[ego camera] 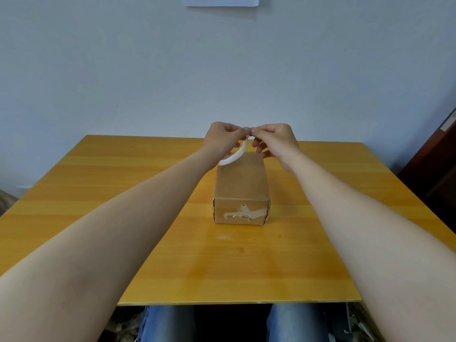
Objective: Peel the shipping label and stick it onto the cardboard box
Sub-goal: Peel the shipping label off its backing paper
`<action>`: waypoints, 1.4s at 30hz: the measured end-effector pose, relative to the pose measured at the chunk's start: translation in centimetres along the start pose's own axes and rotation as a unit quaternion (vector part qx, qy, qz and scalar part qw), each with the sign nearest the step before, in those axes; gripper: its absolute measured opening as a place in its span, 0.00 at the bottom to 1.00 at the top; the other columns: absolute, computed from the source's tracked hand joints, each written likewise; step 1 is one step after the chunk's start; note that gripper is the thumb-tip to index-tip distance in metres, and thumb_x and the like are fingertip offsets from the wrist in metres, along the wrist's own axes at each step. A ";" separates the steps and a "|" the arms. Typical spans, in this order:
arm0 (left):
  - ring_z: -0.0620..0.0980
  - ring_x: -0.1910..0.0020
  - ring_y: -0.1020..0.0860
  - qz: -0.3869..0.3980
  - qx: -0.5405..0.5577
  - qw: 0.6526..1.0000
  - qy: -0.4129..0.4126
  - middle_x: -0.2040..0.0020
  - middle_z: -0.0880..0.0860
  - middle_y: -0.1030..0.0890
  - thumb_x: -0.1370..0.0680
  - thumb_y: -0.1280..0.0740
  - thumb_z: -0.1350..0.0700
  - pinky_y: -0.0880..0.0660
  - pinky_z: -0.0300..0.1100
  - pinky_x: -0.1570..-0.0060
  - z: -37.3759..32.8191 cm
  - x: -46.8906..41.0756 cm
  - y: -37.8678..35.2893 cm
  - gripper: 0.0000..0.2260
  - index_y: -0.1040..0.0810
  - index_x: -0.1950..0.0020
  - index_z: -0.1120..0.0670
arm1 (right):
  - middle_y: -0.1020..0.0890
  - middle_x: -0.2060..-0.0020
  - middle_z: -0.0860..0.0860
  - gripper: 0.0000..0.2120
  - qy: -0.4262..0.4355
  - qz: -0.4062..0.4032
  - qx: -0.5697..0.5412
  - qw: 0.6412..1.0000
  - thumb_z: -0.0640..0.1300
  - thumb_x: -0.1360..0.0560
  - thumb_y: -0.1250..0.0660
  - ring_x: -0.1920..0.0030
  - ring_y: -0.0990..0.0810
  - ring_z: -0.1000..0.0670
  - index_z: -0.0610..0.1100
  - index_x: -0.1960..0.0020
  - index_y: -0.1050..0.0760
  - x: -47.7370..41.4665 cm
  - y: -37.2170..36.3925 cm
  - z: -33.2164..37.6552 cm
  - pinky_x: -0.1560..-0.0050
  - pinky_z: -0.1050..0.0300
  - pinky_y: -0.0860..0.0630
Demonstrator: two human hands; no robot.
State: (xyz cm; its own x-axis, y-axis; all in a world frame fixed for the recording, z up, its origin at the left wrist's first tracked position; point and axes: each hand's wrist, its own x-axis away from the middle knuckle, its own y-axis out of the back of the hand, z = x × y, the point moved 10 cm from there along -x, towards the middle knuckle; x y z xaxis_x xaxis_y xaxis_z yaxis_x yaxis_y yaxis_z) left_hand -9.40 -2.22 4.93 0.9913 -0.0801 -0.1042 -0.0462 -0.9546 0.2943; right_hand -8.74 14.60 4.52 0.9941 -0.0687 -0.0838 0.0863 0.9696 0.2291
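Both your left hand and right hand pinch the curled shipping label at frame centre, above the cardboard box; peeled adhesive may fold and stick to itself.

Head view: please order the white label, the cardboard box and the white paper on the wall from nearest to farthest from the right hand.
1. white label: pinched at the right hand.
2. cardboard box: just below, on the table.
3. white paper: on the wall, far above.

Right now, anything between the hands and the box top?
Only the white label itself: pinched by both the left hand and right hand, it curls down toward the far end of the cardboard box. Head view; whether it touches is unclear.
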 end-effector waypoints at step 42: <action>0.49 0.60 0.20 -0.090 0.094 0.986 0.103 0.52 0.52 0.15 0.16 0.38 0.55 0.25 0.42 0.63 3.0 -0.5 2.2 0.07 0.23 0.48 0.57 | 0.17 0.65 0.47 0.07 -0.077 -0.084 -0.092 0.989 0.46 0.18 0.32 0.72 0.23 0.50 0.43 0.47 0.18 -0.1 2.1 -2.4 0.68 0.56 0.21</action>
State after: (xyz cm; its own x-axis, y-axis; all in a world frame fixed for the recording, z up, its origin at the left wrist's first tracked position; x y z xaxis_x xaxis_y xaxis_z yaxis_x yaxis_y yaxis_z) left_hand -10.34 -5.16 2.78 0.9886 0.1373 0.0620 0.1304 -0.9859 0.1050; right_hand -8.86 17.23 2.66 0.9659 -0.2546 0.0464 0.2527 0.9666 0.0431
